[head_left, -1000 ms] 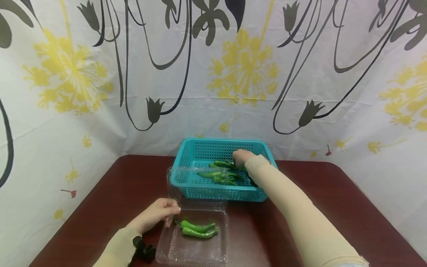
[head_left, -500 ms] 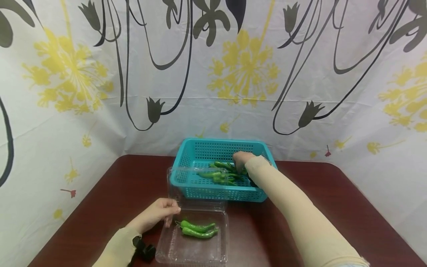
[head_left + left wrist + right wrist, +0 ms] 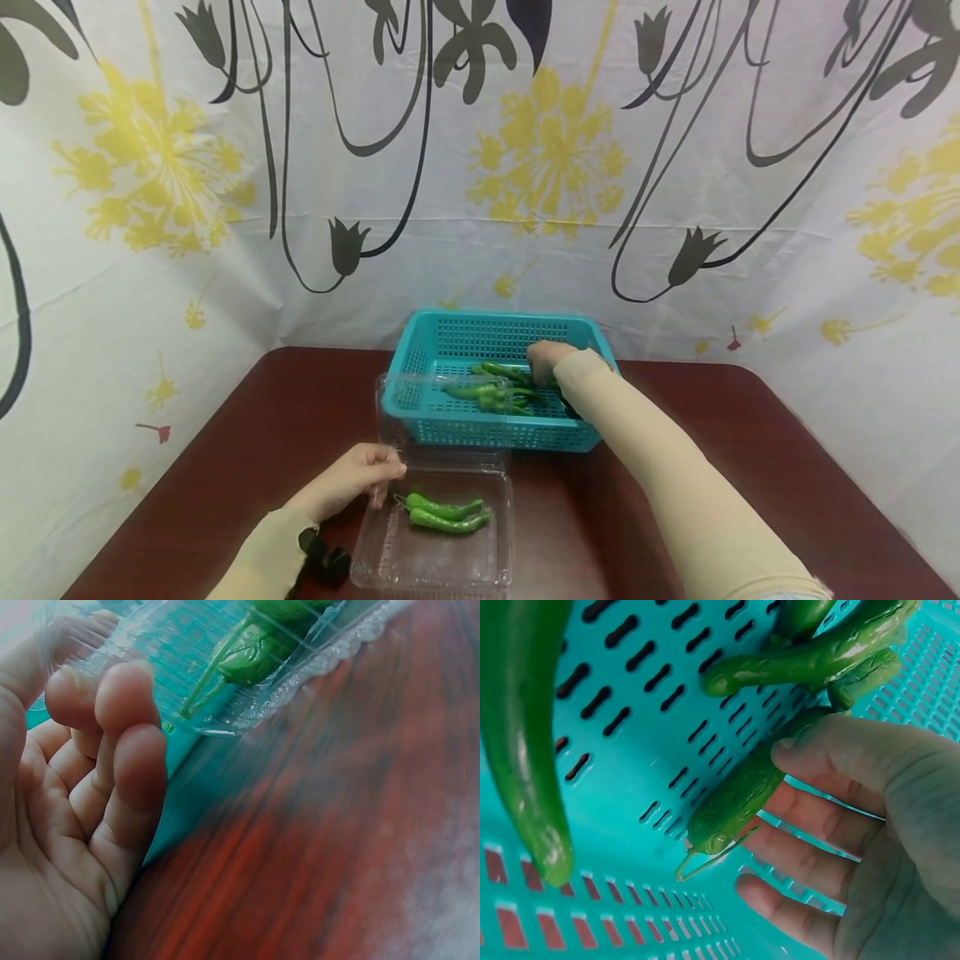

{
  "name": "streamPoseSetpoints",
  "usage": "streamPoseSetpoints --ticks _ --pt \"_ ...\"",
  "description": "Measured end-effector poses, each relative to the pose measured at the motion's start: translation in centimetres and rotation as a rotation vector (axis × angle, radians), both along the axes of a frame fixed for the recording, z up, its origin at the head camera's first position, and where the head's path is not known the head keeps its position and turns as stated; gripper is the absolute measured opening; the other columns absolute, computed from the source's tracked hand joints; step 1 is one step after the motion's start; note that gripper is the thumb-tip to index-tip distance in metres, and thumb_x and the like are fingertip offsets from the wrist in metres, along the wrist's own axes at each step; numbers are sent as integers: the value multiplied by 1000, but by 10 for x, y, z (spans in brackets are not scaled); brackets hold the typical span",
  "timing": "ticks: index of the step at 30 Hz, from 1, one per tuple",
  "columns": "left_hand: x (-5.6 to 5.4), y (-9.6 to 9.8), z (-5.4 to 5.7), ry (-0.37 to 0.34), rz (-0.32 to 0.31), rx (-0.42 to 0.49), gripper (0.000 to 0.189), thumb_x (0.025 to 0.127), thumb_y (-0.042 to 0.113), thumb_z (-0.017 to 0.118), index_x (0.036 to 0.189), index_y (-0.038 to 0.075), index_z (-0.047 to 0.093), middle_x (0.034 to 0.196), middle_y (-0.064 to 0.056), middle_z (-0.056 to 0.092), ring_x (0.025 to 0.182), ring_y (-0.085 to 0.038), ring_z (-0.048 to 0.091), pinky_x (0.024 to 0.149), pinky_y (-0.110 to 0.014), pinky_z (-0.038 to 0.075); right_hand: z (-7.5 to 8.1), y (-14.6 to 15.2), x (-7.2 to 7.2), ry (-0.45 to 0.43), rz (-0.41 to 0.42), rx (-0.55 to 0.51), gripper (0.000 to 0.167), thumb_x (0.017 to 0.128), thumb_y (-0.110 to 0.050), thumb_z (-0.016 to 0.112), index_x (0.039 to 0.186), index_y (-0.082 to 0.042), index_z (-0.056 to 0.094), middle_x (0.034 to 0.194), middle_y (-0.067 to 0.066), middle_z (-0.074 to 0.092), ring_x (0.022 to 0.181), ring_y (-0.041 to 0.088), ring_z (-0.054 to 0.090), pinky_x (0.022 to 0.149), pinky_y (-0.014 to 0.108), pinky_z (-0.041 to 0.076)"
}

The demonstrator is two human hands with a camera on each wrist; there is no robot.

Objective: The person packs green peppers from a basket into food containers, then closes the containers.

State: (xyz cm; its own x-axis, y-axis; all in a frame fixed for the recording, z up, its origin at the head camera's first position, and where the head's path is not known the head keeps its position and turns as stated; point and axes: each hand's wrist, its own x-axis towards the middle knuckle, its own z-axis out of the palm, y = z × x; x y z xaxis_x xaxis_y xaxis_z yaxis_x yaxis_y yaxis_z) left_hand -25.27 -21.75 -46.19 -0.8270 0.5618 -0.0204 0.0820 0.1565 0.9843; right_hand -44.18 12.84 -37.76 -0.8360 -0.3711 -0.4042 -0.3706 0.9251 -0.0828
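Note:
In the head view my left hand [image 3: 352, 479] pinches the left side of an open clear plastic clamshell box [image 3: 442, 568], near its hinge. Two green chili peppers [image 3: 448, 522] lie side by side in the box's lower half. The left wrist view shows curled fingertips [image 3: 129, 701] at the clear plastic. My right hand [image 3: 547, 360] reaches down into a turquoise basket [image 3: 502, 316]. Seen from the right wrist, its thumb and fingers pinch a green chili pepper [image 3: 739, 787] with a thin stem, low over the basket floor. Several more chili peppers [image 3: 491, 392] lie beside that hand.
The clamshell's raised lid [image 3: 442, 458] stands between the box and the basket, overlapping the basket's front. Both rest on a dark red table [image 3: 315, 400]. A patterned white sheet [image 3: 420, 192] hangs behind and at both sides.
My right hand has shifted only slightly to the right inside the basket. The left hand, the box and its two peppers look the same as before.

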Motion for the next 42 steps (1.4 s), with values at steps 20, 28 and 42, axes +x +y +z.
streamPoseSetpoints --ticks 20,28,42 --pt "0 1 -2 -7 18 -9 40 96 21 61 88 -17 51 56 0 52 50 -14 56 63 -36 52 18 12 2 -21 -49 -148 44 91 0 56 58 -18 33 57 -2 18 53 15 16 52 33 21" --pt "2 4 -2 -3 23 -26 40 97 22 60 87 -16 51 56 -1 52 50 -15 56 61 -36 51 30 16 12 -44 -30 -219 39 92 -4 55 62 -16 35 58 -2 19 51 14 23 52 31 23" --pt "2 2 0 -2 15 -21 37 97 22 60 84 -12 51 56 0 52 50 -15 56 61 -34 50 62 24 26 -33 37 -253 31 91 -5 54 64 -14 42 61 -1 29 54 14 26 54 30 28"
